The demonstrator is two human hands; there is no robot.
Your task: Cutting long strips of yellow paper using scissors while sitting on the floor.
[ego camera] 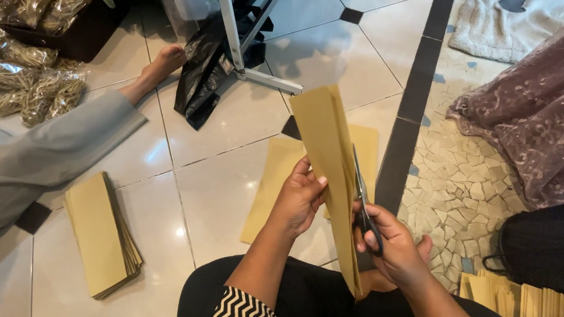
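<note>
Left hand [301, 200] pinching brown paper sheet [326, 149] upright above lap, steadying it for cutting. Right hand [393, 240] closed through scissors [363, 202], blades along sheet's right edge. Stack of sheets [102, 234] on floor, well left of sheet.

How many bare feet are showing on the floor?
2. One foot lies on the white tiles at upper left, at the end of a grey trouser leg. Toes of another peek out behind the right hand. Others may be hidden.
</note>
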